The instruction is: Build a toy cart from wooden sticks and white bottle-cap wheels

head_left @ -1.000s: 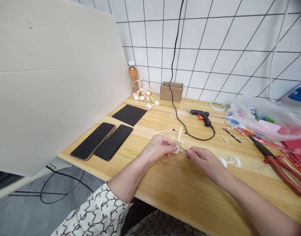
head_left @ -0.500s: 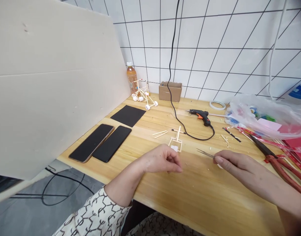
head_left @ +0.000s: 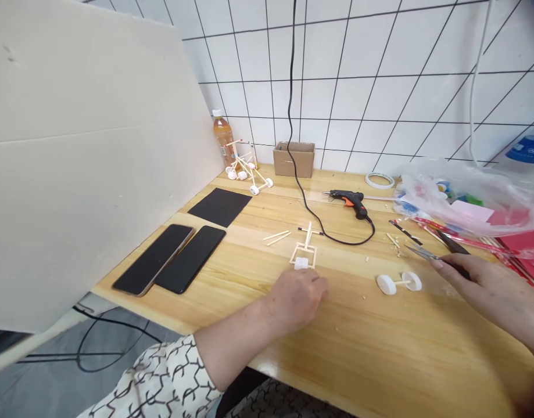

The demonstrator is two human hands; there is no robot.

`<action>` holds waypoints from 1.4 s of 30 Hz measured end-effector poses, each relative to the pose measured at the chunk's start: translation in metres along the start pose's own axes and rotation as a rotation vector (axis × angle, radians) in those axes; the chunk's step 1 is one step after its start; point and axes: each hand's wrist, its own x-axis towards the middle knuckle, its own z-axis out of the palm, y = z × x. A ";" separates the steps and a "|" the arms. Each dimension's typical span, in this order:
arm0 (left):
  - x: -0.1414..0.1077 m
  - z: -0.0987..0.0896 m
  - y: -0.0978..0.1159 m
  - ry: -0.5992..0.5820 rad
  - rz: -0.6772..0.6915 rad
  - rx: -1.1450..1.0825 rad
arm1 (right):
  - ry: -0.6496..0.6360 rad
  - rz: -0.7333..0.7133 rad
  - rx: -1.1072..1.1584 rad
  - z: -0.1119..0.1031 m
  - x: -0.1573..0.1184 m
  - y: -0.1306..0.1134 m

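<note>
Overlapping scissors (head_left: pixel 453 242), right hand (head_left: pixel 480 284) gripping tweezers (head_left: pixel 420 252), wheeled axle (head_left: pixel 401 283) nearby (glue gun (head_left: pixel 352 201) beyond)

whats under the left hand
Tabletop shows around the left hand, and just beyond it lies the stick frame with white pieces at its near end. What is directly beneath the hand is covered, including anything it may hold.

Head view, forward-down toward hands (head_left: pixel 297 299)

left fingers (head_left: pixel 321 285) mostly hidden, scissors (head_left: pixel 453 242) partly behind right hand (head_left: pixel 484 284)
</note>
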 end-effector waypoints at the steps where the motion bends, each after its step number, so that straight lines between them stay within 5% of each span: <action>1: 0.001 0.002 0.002 -0.014 0.012 0.042 | 0.011 0.000 -0.001 0.001 0.002 0.003; 10: 0.000 0.002 0.011 -0.050 0.070 0.191 | 0.153 0.032 0.028 -0.001 0.005 0.010; 16: -0.004 -0.005 0.022 0.024 0.386 0.188 | 0.012 0.065 -0.009 0.010 0.011 0.007; 25: -0.009 -0.004 0.028 0.053 0.391 0.115 | -0.084 0.134 -0.136 0.019 0.017 -0.007; 31: -0.010 -0.001 0.026 0.067 0.372 0.072 | -0.004 0.160 -0.234 0.024 0.017 -0.008; 36: -0.006 -0.015 0.028 0.007 0.455 0.087 | 0.101 0.023 -0.234 0.024 0.013 -0.006; 42: 0.000 -0.032 0.042 0.008 0.539 0.088 | 0.426 -0.194 -0.170 0.029 0.009 -0.006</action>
